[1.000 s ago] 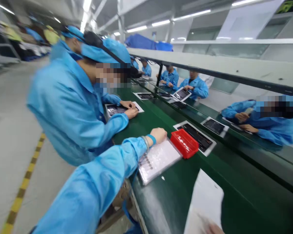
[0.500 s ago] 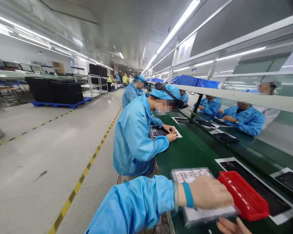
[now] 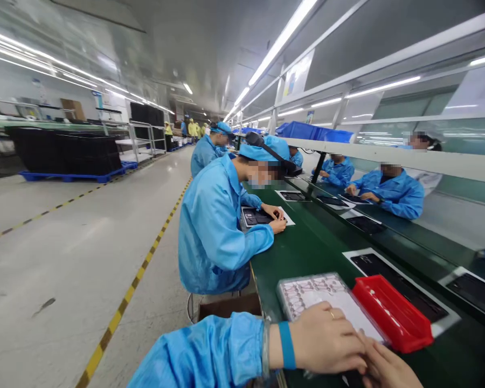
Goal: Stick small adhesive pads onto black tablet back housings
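Note:
My left hand (image 3: 325, 337), with a blue wrist band, is closed over the near edge of a clear tray (image 3: 285, 296). Its fingertips meet those of my right hand (image 3: 390, 367), which comes in from the bottom edge, fingers also pressed together. Whatever lies between the fingertips is hidden; a bit of something dark shows just below them. Small parts with thin reddish wires (image 3: 311, 291) lie in rows at the tray's far end, and a white surface covers the rest. Touching the tray's right side is a red plastic bin (image 3: 396, 318).
Behind the bin, a black panel (image 3: 388, 280) lies on a white sheet on the green bench (image 3: 307, 248). A co-worker (image 3: 220, 226) in blue sits close ahead, hands on another panel. More people sit across the bench. A yellow-black floor line (image 3: 137, 280) runs along the left.
My left hand has come lower and nearer, and my right hand has risen to meet it. The fingertips now touch. The view has shifted slightly to the right.

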Tool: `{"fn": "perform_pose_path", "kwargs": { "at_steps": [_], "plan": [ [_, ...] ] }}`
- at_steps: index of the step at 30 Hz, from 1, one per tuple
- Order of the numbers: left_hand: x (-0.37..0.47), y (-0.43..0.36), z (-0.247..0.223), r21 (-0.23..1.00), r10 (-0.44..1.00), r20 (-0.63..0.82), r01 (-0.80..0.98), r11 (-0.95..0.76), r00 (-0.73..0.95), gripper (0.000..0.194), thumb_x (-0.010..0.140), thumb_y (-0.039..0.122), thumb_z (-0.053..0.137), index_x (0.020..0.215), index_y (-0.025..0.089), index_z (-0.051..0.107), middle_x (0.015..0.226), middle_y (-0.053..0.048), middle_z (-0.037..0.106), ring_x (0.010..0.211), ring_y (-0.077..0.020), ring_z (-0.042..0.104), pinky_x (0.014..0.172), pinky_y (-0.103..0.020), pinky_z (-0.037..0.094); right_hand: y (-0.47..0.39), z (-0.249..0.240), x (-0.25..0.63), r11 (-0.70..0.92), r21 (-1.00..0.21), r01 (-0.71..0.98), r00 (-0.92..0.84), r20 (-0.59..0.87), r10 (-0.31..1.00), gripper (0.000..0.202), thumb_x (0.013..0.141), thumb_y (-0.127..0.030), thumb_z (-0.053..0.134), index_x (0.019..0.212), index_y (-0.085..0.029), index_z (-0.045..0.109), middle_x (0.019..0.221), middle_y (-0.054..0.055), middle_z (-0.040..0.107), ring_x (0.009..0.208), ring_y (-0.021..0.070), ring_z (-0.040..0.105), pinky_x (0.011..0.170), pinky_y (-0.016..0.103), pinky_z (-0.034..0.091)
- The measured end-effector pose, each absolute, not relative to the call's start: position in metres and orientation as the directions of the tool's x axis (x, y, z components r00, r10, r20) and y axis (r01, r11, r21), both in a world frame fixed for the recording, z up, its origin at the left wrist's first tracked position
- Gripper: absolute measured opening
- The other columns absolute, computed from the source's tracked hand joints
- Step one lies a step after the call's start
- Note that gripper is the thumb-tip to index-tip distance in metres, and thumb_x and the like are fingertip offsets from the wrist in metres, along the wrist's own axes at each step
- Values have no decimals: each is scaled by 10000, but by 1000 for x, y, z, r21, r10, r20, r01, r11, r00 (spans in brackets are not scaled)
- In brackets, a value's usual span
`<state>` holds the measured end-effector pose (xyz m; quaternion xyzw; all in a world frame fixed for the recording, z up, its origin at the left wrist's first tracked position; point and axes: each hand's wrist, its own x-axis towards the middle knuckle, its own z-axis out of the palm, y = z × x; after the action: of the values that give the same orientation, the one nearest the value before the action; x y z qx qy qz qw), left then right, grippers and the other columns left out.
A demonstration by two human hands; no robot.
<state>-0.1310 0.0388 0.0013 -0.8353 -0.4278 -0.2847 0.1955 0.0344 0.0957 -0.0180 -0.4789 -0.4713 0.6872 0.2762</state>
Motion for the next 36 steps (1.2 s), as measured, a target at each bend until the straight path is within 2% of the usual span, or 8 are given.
{"fn": "perform_pose_path", "kwargs": {
  "at_steps": [3, 7, 14, 20, 24, 30, 32, 36],
  "plan": [
    [-134, 37, 0, 120, 678, 647, 831, -543, 350, 127, 925, 301, 510, 964, 230, 608, 832, 46, 663, 795, -119, 588, 720, -251, 409, 94, -13, 31, -277, -942, 192, -397, -332, 856, 450, 468, -539, 809, 609, -150, 632, 465, -23, 521, 427, 72, 441, 402, 186, 330],
    [-141, 49, -6, 264, 698, 662, 787, -557, 273, 223, 969, 227, 386, 927, 178, 600, 859, -25, 654, 818, -158, 589, 753, -286, 426, 93, -10, 26, -185, -947, 264, -446, -290, 847, 462, 586, -602, 696, 625, -152, 599, 458, -35, 507, 417, 70, 439, 422, 201, 348],
    [-134, 58, -16, 289, 725, 618, 769, -570, 305, 208, 947, 241, 428, 918, 188, 628, 876, -47, 661, 817, -190, 604, 775, -329, 465, 96, -10, 28, -205, -950, 235, -448, -293, 844, 336, 618, -462, 710, 632, -145, 598, 514, -28, 552, 452, 73, 490, 444, 201, 383],
    [-135, 62, -18, 443, 797, 559, 730, -521, 230, 151, 928, 191, 472, 899, 190, 620, 832, -10, 667, 767, -127, 634, 700, -219, 493, 98, -6, 26, -225, -950, 218, -451, -302, 840, 328, 609, -456, 699, 662, -154, 582, 589, -21, 581, 470, 70, 499, 430, 195, 395],
    [-139, 61, -22, 489, 800, 549, 683, -543, 242, 130, 914, 203, 508, 878, 189, 632, 828, -15, 671, 789, -138, 629, 734, -234, 486, 97, -2, 27, -234, -949, 213, -445, -308, 841, 324, 639, -463, 663, 706, -159, 578, 683, 5, 622, 492, 75, 517, 458, 214, 432],
    [-136, 59, -23, 562, 846, 498, 672, -482, 190, 171, 900, 223, 491, 881, 190, 658, 851, -36, 681, 782, -147, 632, 730, -244, 483, 98, -4, 34, -47, -947, 319, -382, -174, 908, 193, 736, -367, 594, 684, -183, 572, 610, -11, 615, 474, 95, 516, 501, 228, 394],
    [-131, 60, -22, 600, 874, 467, 679, -423, 133, 165, 883, 221, 503, 859, 186, 663, 825, -31, 680, 746, -145, 631, 694, -236, 480, 96, -7, 36, 194, -857, 478, -337, 26, 941, 151, 787, -318, 556, 709, -195, 595, 616, -12, 627, 526, 116, 554, 547, 235, 376],
    [-122, 65, -23, 671, 918, 395, 669, -320, 44, 133, 835, 183, 540, 810, 184, 671, 735, 7, 682, 649, -122, 625, 631, -205, 471, 90, -15, 40, 594, -383, 707, -427, 438, 791, 212, 885, -246, 452, 784, -210, 635, 697, 8, 691, 607, 145, 629, 578, 243, 337]
  ]
}}
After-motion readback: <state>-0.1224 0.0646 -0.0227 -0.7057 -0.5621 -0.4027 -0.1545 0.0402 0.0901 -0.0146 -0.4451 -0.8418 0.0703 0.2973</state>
